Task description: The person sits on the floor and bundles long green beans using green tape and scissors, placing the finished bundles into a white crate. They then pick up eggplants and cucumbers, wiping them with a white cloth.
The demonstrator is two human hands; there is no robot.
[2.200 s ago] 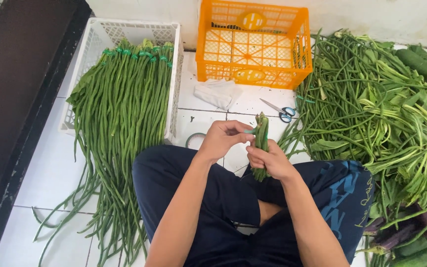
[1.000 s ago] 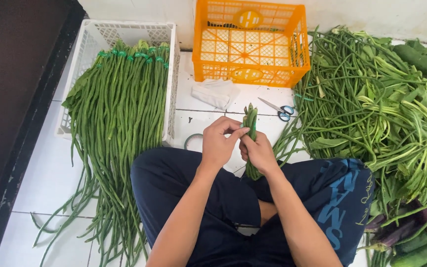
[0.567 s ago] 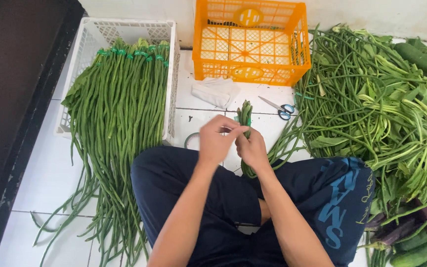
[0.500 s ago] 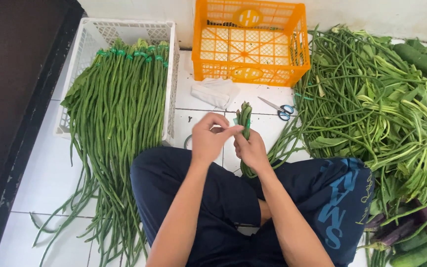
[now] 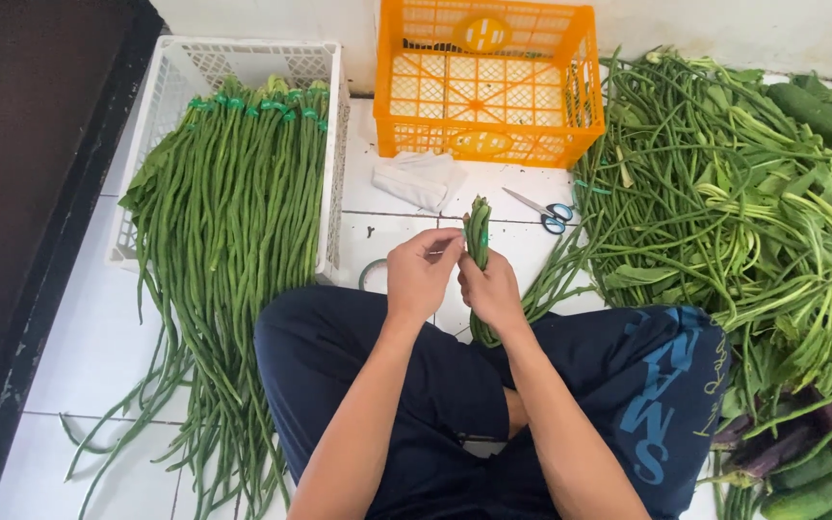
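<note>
The right hand closes around a small bundle of long beans, held upright above the lap; the left hand pinches at its top. The beans look light and bendy, so gripping near the tied end seems best. Scissors and a white cloth lie just beyond on the floor, with the orange crate farther; nothing blocks the hands.

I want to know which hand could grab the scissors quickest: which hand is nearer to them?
Right. The right hand grips the bundle of long beans just below and left of the scissors; the left hand sits farther left, beyond the bundle.
</note>
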